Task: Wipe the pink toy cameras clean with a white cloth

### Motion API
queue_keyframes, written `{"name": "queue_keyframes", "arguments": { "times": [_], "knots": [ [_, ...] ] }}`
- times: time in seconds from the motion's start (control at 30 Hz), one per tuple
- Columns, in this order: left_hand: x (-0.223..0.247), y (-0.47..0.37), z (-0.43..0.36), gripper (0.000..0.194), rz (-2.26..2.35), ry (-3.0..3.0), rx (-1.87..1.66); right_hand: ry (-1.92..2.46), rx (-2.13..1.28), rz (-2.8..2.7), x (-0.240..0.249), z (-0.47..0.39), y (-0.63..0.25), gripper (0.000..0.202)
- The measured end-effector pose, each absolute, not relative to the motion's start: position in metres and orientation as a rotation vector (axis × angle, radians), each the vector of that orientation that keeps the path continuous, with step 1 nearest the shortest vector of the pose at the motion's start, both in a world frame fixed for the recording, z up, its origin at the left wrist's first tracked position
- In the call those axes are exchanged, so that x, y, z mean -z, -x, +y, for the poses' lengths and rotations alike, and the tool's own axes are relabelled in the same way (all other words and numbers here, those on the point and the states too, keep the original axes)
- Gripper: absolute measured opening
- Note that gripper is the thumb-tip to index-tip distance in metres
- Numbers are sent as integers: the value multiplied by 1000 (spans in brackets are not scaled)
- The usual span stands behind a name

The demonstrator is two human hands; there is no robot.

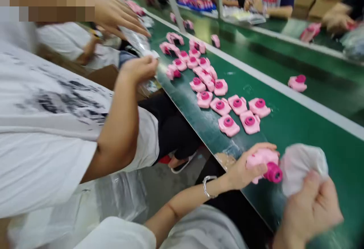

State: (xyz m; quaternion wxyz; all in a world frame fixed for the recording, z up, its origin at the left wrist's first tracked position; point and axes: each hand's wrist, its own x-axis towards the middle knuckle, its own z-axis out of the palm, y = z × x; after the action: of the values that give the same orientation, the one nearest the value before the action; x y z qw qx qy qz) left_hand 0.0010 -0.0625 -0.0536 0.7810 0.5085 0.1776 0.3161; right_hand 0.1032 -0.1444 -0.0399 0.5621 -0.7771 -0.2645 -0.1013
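Observation:
My left hand (241, 171), with a silver bracelet at the wrist, is closed around a pink toy camera (262, 158). The camera's dark pink lens points right, toward my other hand. Between the closed fingers of my right hand (315, 207) is a thin, crumpled white bag (303, 162); its opening cannot be made out. Bag and lens are close together, above the green bench top. Just beyond my left hand lie several more pink toy cameras (228, 125), most with the lens facing up.
The long green bench (287, 122) carries a white strip (263, 82) along its length. A lone pink camera (297, 83) lies past the strip. To my left sits a co-worker in a white shirt (57, 101), holding clear plastic (136, 38). Other people work across the bench.

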Motion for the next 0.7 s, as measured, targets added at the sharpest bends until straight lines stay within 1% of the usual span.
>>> {"name": "queue_keyframes", "arguments": {
  "times": [0.03, 0.1, 0.2, 0.23, 0.3, 0.37, 0.4, 0.47, 0.53, 0.63, 0.7],
  "knots": [
    [55, -3, -63, 79, 413, -1098, -736, 1911, 236, -742, 42, -144, -97, 41],
    [60, -5, -63, 75, 458, -1017, -822, 1937, 230, -882, 45, -141, -83, 48],
    [60, -4, -61, 73, 472, -842, -898, 1916, 225, -934, 49, -147, -64, 46],
    [57, -3, -60, 71, 477, -796, -902, 1906, 163, -927, 51, -153, -59, 44],
    [48, 0, -56, 69, 485, -715, -856, 1867, -84, -842, 55, -168, -52, 40],
    [38, 3, -52, 76, 476, -640, -753, 1794, -331, -629, 55, -180, -50, 36],
    [33, 4, -50, 80, 461, -612, -704, 1758, -361, -481, 54, -183, -52, 33],
    [27, 6, -47, 79, 413, -589, -645, 1696, -245, -208, 45, -184, -58, 30],
    [26, 8, -49, 72, 385, -594, -624, 1675, -55, -80, 31, -181, -65, 36],
    [34, 7, -61, 65, 435, -643, -646, 1706, 205, -151, 10, -174, -68, 38],
    [36, 3, -71, 62, 494, -713, -685, 1794, 374, -315, 2, -169, -60, 31]
  ]
}}
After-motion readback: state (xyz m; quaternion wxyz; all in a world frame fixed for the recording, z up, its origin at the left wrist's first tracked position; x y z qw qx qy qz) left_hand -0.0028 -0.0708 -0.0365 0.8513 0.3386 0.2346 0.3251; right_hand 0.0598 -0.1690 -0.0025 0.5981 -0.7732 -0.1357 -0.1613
